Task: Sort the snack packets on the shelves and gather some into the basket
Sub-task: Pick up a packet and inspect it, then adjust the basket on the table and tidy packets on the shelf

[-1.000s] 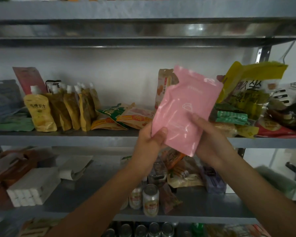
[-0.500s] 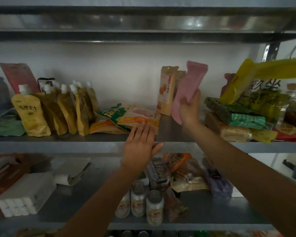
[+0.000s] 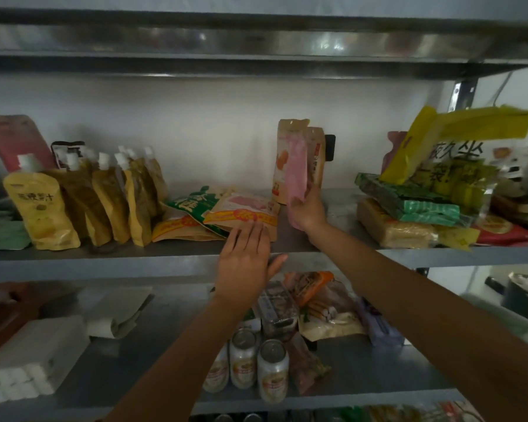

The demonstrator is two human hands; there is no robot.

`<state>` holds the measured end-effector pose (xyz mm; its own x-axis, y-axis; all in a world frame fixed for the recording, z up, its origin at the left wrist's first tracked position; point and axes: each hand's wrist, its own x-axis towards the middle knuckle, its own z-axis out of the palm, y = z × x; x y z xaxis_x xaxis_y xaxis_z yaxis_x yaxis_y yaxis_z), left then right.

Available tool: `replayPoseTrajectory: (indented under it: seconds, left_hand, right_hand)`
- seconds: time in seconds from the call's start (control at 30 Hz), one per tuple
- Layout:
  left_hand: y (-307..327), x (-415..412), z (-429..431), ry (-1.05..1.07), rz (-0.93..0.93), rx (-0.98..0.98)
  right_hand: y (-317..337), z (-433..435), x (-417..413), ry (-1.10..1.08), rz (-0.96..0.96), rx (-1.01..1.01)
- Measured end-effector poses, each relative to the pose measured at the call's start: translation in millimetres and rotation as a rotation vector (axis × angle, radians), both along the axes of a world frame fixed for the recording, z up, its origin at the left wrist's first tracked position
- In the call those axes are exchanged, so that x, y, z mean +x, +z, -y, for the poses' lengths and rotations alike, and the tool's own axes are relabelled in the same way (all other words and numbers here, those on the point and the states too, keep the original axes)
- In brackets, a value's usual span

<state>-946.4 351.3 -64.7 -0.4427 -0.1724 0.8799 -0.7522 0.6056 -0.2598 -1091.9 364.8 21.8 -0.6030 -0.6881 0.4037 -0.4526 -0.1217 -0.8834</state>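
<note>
We face the middle shelf (image 3: pixel 104 260), a metal board running the full width. At its right end a big yellow bag (image 3: pixel 457 138) leans over a heap of green and tan packets. On the left stands a row of spouted juice pouches (image 3: pixel 104 199). Far back in the middle, two tan stand-up pouches (image 3: pixel 282 159) stand upright. The pink packet (image 3: pixel 297 169) stands upright just in front of them, hiding part of both. The right hand (image 3: pixel 307 210) grips its lower end, fingers wrapped round it. Left of that hand, flat orange-and-tan packets (image 3: pixel 244 213) lie overlapped with a green one (image 3: pixel 195 205). The left hand (image 3: pixel 244 263) lies flat with straight fingers, its tips touching the nearest packet's near edge. Drink cans (image 3: pixel 272 370) stand on the shelf below.
</note>
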Motion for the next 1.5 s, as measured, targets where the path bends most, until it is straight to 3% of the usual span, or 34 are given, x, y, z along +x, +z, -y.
replayPoseTrajectory:
  seconds: [0.07,0.17,0.27,0.33,0.43,0.53,0.6,0.7,0.77,0.87,1.0,1.07,1.1,1.17,1.23,1.4,1.5]
  left_hand:
    - [0,0,-1,0.0,-0.003,0.008]
    - [0,0,-2,-0.001,-0.002,0.03]
    - [1,-1,-5,-0.007,-0.015,0.033]
    - [1,-1,-7,-0.008,-0.022,0.042]
    - [2,-1,-9,-0.007,-0.022,0.059]
    - [3,0,-10,-0.005,-0.013,0.095]
    - [3,0,-12,-0.006,-0.006,0.122]
    - [6,1,-15,0.003,0.011,0.182]
    - [8,2,-16,0.003,0.02,0.21]
    - [9,3,-17,0.018,0.039,0.243]
    - [9,2,-18,0.022,0.053,0.269]
    - [9,2,-17,0.023,0.057,0.275]
    - [9,2,-17,0.02,0.056,0.275]
    - [8,2,-17,0.024,0.059,0.279]
    - [9,2,-17,0.023,0.07,0.293]
    - [9,2,-19,0.017,0.064,0.282]
    - [8,2,-19,0.013,0.059,0.262]
  right_hand:
    - [-1,-11,-3,0.024,-0.024,0.01]
    - [6,-45,-8,-0.021,-0.284,-0.006]
    - [21,-89,-19,-0.166,-0.505,-0.203]
    - [44,-109,-38,-0.321,-0.548,-0.31]
    - [79,-113,-79,-0.437,-0.363,-0.337]
    - [96,-111,-108,-0.536,-0.191,-0.072]
    - [99,-113,-117,-0.552,-0.159,0.122]
    - [95,-108,-126,-0.446,-0.16,0.224]
    - [84,-79,-182,-0.385,-0.226,0.248]
    - [85,-99,-166,-0.386,-0.303,0.138]
    - [71,-164,-109,-0.815,-0.536,-0.292]
    - [56,-178,-117,-1.003,-0.489,-0.429]
    - [52,-183,-121,-1.018,-0.398,-0.389]
    - [45,-187,-132,-0.988,-0.234,-0.17]
    - [38,-189,-140,-0.923,-0.201,-0.016]
    - [33,-193,-153,-0.654,-0.087,-0.298]
    - [23,-202,-149,-0.626,-0.082,-0.457]
